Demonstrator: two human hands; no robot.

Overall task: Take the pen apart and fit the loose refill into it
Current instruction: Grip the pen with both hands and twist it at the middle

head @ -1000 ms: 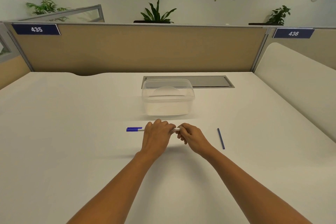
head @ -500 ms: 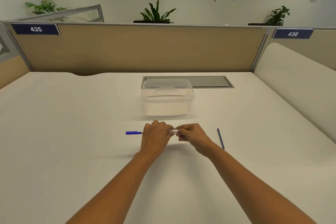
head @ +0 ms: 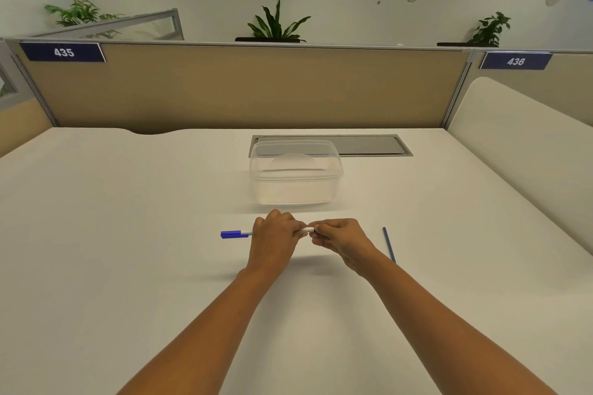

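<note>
A white pen with a blue cap lies level just above the white table, cap end pointing left. My left hand is wrapped around the middle of its barrel. My right hand pinches the pen's right end, where a short piece of white barrel shows between the two hands. The rest of the barrel is hidden under my fingers. A thin blue loose refill lies on the table just right of my right wrist, untouched.
A clear plastic container with its lid on stands just beyond my hands. Behind it a grey cable flap is set into the desk. Beige partitions close off the back and right sides.
The pen has rolled slightly in my hands, so the cap's clip shows less than before. Both hands stay clasped on it in nearly the same spot.
</note>
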